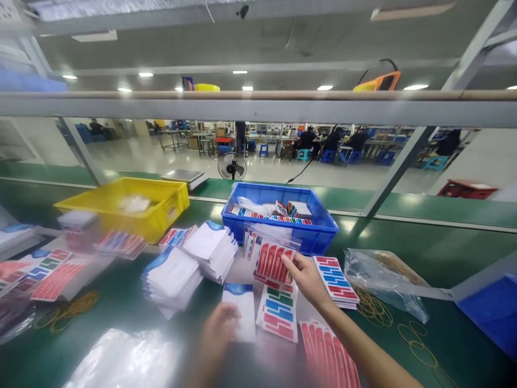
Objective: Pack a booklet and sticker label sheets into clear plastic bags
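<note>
My left hand, blurred by motion, is closed on the side edge of a white booklet with a blue top band. My right hand pinches the corner of a red-printed sticker sheet. Just below that sheet lies a stack of red, blue and green sticker sheets. Nearer to me, partly under my right forearm, are more red sticker sheets. Another sticker stack sits right of my right hand. Two piles of white booklets stand to the left.
A blue bin holding printed sheets stands behind my hands, with a yellow bin to its left. Rubber bands and a clear plastic bag lie at right. Clear bags lie front left. Metal posts rise behind.
</note>
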The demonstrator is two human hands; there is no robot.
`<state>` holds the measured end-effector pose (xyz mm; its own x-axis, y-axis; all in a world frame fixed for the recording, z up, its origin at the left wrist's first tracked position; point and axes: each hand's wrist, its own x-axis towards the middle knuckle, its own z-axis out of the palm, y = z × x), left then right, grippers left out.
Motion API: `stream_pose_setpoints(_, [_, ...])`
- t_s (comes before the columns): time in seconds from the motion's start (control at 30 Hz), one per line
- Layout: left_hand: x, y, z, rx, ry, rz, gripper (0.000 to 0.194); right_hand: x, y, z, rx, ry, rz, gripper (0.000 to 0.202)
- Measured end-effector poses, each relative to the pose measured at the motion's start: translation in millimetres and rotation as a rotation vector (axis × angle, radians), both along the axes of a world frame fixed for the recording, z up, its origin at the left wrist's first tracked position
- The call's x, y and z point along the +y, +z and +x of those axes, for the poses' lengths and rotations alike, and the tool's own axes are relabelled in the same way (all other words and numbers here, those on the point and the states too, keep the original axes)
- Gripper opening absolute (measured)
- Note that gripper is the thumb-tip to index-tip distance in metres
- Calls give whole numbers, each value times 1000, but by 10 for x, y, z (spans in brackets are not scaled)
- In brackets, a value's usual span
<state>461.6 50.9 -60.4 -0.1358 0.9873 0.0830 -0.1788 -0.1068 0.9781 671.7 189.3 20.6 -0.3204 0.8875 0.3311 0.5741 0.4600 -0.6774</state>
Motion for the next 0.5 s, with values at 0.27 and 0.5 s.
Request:
stream_pose_setpoints(0.27, [183, -313, 101, 129, 10, -185, 37, 807, -342, -301, -444, -23, 401, 73])
stream_pose_setpoints(0.5, [94, -25, -55, 95, -71, -143, 34, 994, -584, -798, -758, 127, 485, 79])
